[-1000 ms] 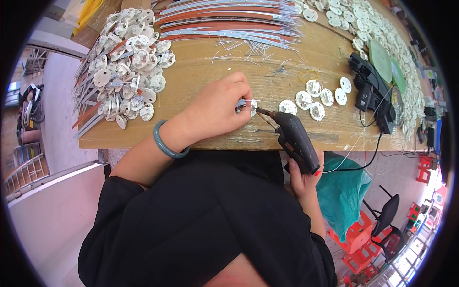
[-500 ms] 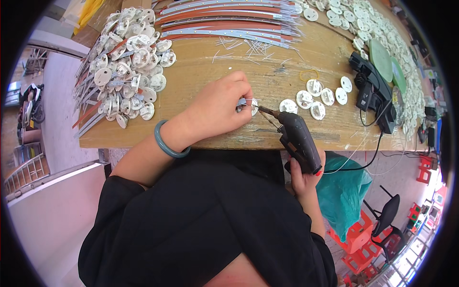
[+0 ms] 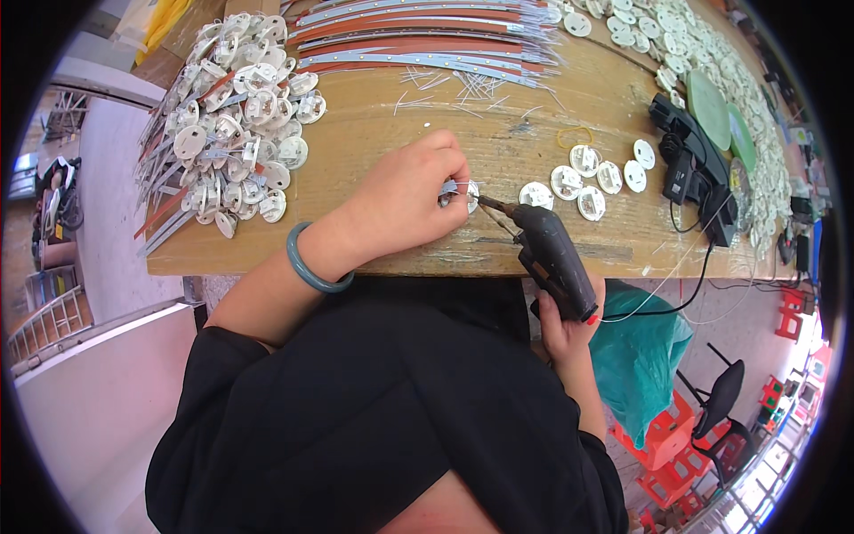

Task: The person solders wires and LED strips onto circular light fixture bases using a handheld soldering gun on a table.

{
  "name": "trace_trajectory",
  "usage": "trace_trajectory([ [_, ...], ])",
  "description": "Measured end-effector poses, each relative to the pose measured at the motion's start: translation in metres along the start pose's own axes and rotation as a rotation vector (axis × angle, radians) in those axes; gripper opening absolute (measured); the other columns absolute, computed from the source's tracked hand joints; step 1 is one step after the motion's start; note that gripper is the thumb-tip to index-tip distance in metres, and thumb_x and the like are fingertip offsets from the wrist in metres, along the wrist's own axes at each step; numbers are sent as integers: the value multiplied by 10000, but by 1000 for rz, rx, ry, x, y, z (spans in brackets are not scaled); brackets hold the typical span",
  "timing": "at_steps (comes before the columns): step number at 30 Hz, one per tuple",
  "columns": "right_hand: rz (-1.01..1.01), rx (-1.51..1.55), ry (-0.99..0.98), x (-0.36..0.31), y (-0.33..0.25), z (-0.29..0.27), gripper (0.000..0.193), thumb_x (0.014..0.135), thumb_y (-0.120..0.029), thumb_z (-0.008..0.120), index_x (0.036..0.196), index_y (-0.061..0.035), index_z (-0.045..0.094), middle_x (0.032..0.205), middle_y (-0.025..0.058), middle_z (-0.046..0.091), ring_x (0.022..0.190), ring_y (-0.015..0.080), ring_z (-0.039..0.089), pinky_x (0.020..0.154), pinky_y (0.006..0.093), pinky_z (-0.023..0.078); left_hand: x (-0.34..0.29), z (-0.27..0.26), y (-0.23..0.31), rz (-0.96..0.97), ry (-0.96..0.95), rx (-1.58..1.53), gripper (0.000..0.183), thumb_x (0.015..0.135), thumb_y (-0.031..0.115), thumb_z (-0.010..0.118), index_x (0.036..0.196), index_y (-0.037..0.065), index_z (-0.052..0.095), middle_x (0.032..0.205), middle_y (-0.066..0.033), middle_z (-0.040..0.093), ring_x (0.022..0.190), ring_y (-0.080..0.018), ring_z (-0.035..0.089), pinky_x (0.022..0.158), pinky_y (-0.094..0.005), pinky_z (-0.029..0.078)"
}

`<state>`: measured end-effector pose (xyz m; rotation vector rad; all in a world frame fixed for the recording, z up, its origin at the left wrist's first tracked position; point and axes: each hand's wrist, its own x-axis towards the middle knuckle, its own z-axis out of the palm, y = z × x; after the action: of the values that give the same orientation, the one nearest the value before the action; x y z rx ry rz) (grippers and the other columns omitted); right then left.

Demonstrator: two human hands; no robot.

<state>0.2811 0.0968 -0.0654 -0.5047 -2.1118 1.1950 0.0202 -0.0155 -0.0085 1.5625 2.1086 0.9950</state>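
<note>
My left hand, with a grey-green bangle at its wrist, is closed in a pinch near the table's front edge. Between its fingers shows the grey end of a light strip with thin wires. Right beside the fingertips lies a round white disc, partly hidden by them. My right hand wraps round the lower end of a black soldering gun. The gun's tip points left and meets the disc next to my left fingers; whether it touches metal is too small to tell.
Several white discs lie right of my hands, near a black tool stand. A heap of discs with strips fills the left side. Light strips and cut wire bits lie behind. A cable trails from the gun.
The soldering gun has shifted very slightly left and up with my right hand. A thin pale wire trailing behind it has moved. My left hand holds nearly the same place.
</note>
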Motion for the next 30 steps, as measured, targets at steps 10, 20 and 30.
trace_trajectory([
  [10, 298, 432, 85, -12, 6, 2, 491, 875, -31, 610, 1294, 39, 365, 1044, 185, 630, 802, 182, 650, 723, 291, 535, -1, 0, -2, 3, 1, -11, 104, 764, 78, 648, 804, 22, 571, 867, -105, 557, 731, -263, 584, 657, -353, 485],
  [20, 329, 489, 126, -11, 6, 4, 497, 878, -35, 613, 1308, 29, 372, 1063, 185, 621, 824, 200, 659, 727, 303, 541, -8, -11, 3, 8, -26, -78, 149, 822, 94, 665, 905, 15, 569, 876, -96, 554, 735, -220, 583, 661, -328, 480],
  [30, 327, 505, 186, -6, 0, 6, 474, 892, -46, 627, 1304, 32, 406, 1012, 172, 645, 777, 185, 651, 685, 290, 525, -15, -17, -3, -28, -47, -136, 133, 861, 63, 647, 973, 17, 593, 919, -80, 586, 762, -178, 590, 692, -295, 490],
])
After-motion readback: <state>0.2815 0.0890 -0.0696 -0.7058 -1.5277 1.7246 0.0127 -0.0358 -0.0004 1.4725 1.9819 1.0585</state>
